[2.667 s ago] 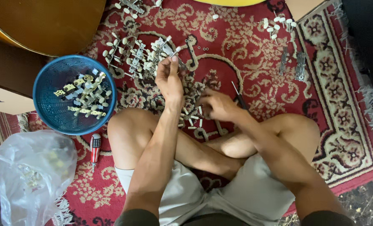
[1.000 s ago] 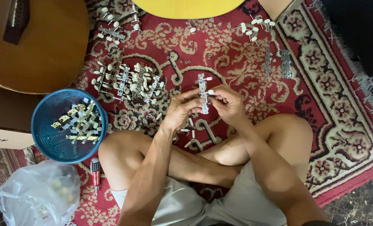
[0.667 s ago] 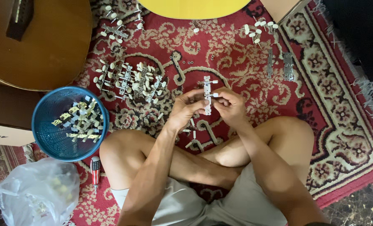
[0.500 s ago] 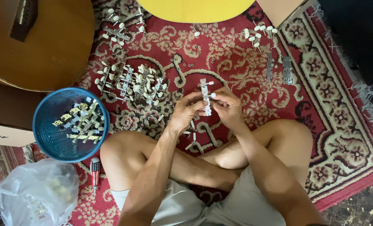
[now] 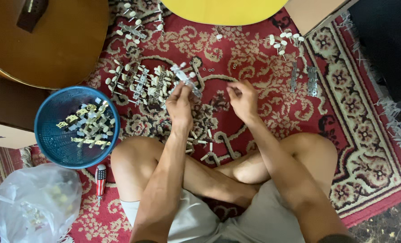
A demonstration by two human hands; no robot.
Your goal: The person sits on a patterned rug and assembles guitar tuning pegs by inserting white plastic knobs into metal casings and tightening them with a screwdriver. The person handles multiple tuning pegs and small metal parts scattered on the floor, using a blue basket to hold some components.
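Red patterned rug (image 5: 353,135) fills the frame; blue basket (image 5: 52,148) at left, pile of tuner strips (image 5: 139,83) upper centre. Left hand (image 5: 180,105) pinches a tuner strip (image 5: 187,78) at centre; right hand (image 5: 243,101) loosely curled, holding nothing. The strip is best gripped by its plate, pegs clear.

left hand (image 5: 180,104): grips tuner strip (image 5: 186,79) over rug (image 5: 254,58) centre | right hand (image 5: 242,100): empty, beside | blue basket (image 5: 52,135): rug's left edge

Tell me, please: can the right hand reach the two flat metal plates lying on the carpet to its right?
Probably yes. The right hand is empty, its fingers loosely curled, and the metal plates lie apart on open red carpet on that same side. Nothing stands between them; only the raised right knee is near, lower down.
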